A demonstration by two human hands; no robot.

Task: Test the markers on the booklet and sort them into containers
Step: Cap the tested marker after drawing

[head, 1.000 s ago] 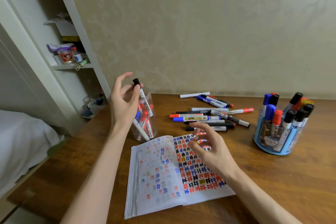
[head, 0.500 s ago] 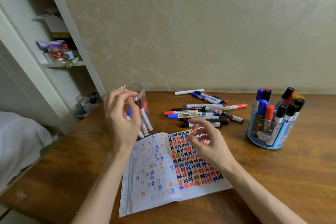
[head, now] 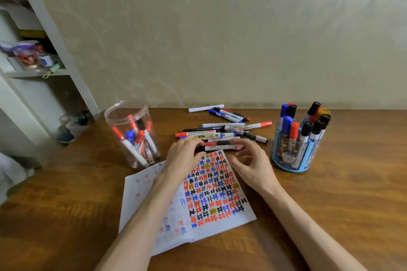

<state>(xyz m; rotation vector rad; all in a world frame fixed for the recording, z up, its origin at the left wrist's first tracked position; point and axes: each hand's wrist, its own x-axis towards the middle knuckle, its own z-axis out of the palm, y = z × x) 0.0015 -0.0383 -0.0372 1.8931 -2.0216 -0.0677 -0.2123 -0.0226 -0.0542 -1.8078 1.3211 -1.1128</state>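
A red-and-black marker [head: 217,143] lay on the tabletop [head: 330,204] just beyond the booklet [head: 220,193], its long axis running left to right. The left hand [head: 184,156] had its grip curled over the marker's left end. The right hand [head: 253,163] brought curled fingertips to the right end, but whether that grip had closed could not be told. Each hand sat at one end, equally near.

An open white booklet [head: 220,200], its right page crowded with red, blue and black marks, lies on the desk [head: 330,204]. Loose markers [head: 220,126] lie behind it. A clear plastic jar [head: 116,121] to its left and a blue round holder [head: 288,160] to its right hold more.
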